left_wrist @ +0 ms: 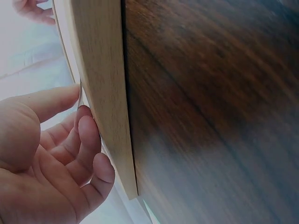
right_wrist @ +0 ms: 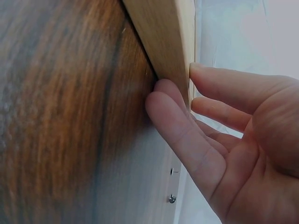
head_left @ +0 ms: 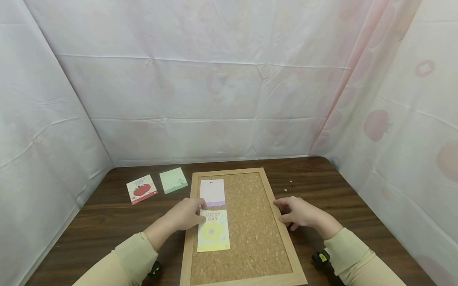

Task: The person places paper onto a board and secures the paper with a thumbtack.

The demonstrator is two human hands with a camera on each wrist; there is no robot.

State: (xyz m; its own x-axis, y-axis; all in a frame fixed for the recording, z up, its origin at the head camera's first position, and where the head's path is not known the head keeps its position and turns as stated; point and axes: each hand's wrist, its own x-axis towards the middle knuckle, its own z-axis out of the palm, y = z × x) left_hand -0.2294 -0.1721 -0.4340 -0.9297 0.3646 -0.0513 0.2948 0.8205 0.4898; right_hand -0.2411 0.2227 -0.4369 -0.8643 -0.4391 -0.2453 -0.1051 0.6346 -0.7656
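A wood-framed corkboard lies on the dark table before me. At its left side my left hand pinches the upper left edge of a yellow "LUCKY DAY" note; the left wrist view shows the thin paper edge between thumb and fingers. Above it on the cork is a white note with a purple bottom band, with a pushpin near its top. My right hand grips the board's right frame edge, thumb on the frame's top and other fingers against its outer side.
A red apple note and a pale green note lie on the table left of the board. Several small pushpins lie to its right. White printed curtains hang behind and at both sides of the table.
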